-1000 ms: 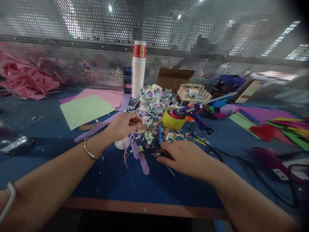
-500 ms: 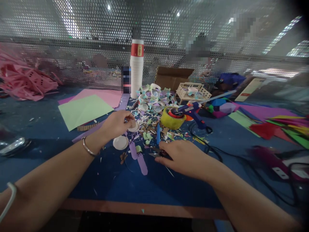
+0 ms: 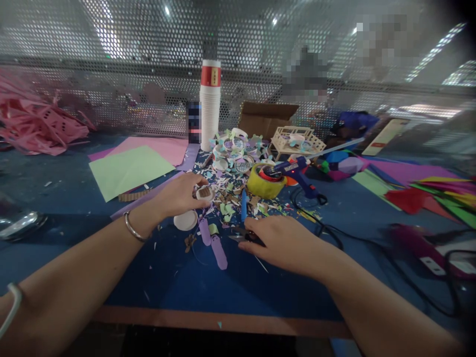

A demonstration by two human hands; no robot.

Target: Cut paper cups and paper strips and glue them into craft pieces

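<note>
The fingers of my left hand (image 3: 180, 193) are apart around a small white paper ring (image 3: 211, 193), with a brown corrugated cardboard piece (image 3: 204, 192) lying inside it. Whether the fingertips touch the rim is hard to tell. Just below sits a white paper disc (image 3: 185, 220). Two purple paper strips (image 3: 219, 253) lie between my hands, one with a green scrap by its top. My right hand (image 3: 278, 243) rests on the table, closed around dark-handled scissors (image 3: 238, 235) whose blades point left. Beside their tips stands a blue strip (image 3: 244, 205) among paper scraps (image 3: 226, 210).
Behind the scraps are a heap of small decorated paper rings (image 3: 238, 153) and a tall stack of paper cups (image 3: 210, 114). A glue gun (image 3: 297, 173) leans on yellow tape (image 3: 266, 183), its cable running right. Green paper (image 3: 130, 171) lies at left, pink strips (image 3: 40, 124) beyond.
My left thumb has moved down and away from the index finger, baring the cardboard piece in the white ring. My right hand and the scissors have stayed still.
</note>
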